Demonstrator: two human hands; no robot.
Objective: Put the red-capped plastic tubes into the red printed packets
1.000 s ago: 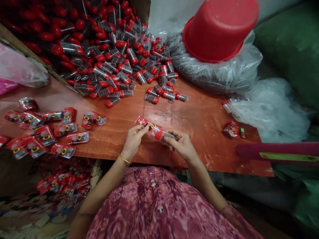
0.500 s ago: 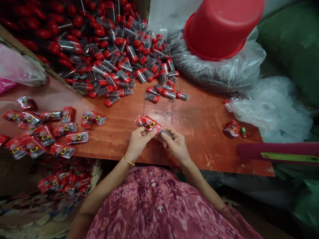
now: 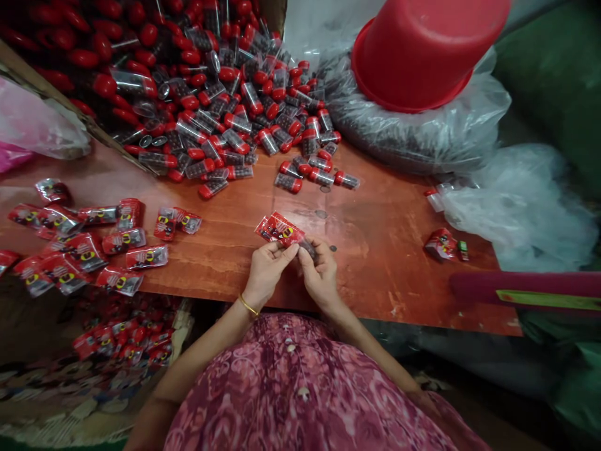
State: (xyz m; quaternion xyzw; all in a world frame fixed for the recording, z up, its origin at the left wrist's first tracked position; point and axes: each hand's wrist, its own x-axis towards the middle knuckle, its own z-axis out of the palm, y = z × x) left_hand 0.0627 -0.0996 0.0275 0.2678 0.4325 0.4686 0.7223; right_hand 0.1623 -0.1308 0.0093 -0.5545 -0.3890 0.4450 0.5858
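Note:
My left hand [image 3: 267, 272] pinches a red printed plastic packet [image 3: 284, 230] above the near part of the table, between thumb and fingers. At the packet's right end, my right hand [image 3: 320, 274] is closed on a small clear container [image 3: 308, 248] with dark contents. The container lies in line with the packet's end; how far inside it sits is hidden by my fingers. To the left lie several filled red packets [image 3: 146, 256]. Beyond my hands, a few loose red-capped containers [image 3: 288, 182] rest on the table.
A large heap of red-capped containers [image 3: 235, 141] spills from a cardboard box [image 3: 106, 147]. An upturned red tub [image 3: 422, 56] sits on a clear bag of dark pieces [image 3: 413, 147]. At right are a bunched clear bag [image 3: 516, 207], a stack of red packets [image 3: 441, 243] and a purple bar [image 3: 474, 285].
My right hand has moved left toward my left hand, bringing the container closer to the packet. Less of the container shows now. The view has shifted slightly.

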